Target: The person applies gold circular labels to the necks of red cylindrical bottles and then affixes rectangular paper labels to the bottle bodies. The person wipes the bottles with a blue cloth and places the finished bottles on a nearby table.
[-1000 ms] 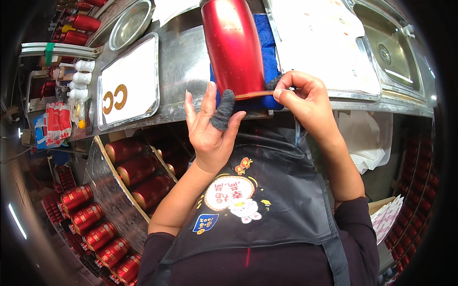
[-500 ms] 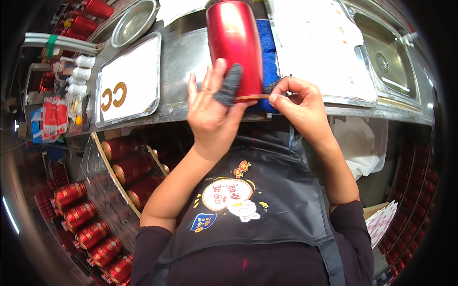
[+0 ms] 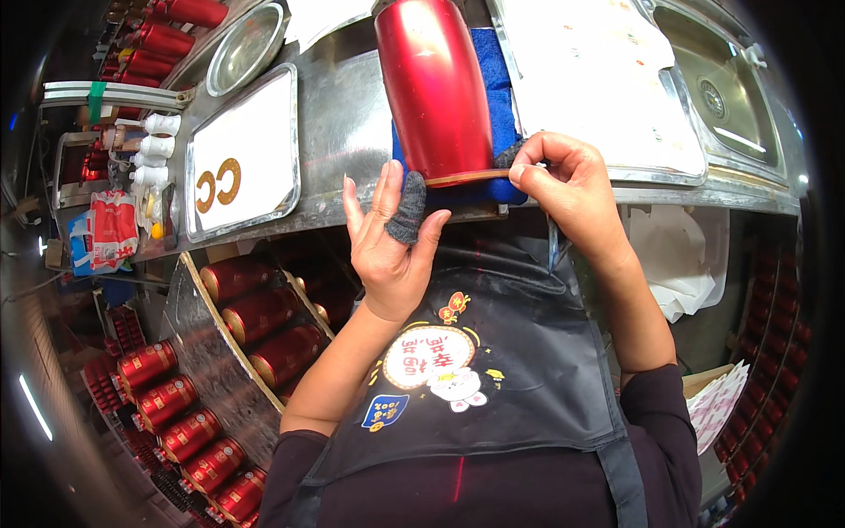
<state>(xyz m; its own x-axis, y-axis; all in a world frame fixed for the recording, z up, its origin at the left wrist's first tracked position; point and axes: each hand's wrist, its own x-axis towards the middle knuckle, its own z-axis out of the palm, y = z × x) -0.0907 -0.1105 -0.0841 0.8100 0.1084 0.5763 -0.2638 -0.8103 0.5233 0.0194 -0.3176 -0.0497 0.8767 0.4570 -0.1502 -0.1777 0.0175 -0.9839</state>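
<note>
A shiny red metal bottle (image 3: 433, 92) lies on a folded blue towel (image 3: 493, 75), its bottom end toward me. Along that end runs a thin gold-brown strip (image 3: 466, 178) that stretches out to the right past the bottle. My right hand (image 3: 568, 180) pinches the strip's free end between thumb and forefinger; a dark knitted cover shows on one of its fingers. Just off the bottle's lower left, my left hand (image 3: 392, 251) is open with fingers spread, holding nothing. One of its fingers wears a grey knitted cover (image 3: 408, 209).
Two gold C-shaped pieces (image 3: 227, 181) lie on a white-lined tray (image 3: 289, 145) at left, near a round metal dish (image 3: 245, 51). A paper-covered tray (image 3: 598, 106) and a sink (image 3: 717, 97) are at right. Several red bottles (image 3: 189, 434) stand in rows below left.
My left hand has come away from the bottle's side toward me. The right hand keeps its pinch on the strip's end. The whole view has shifted slightly.
</note>
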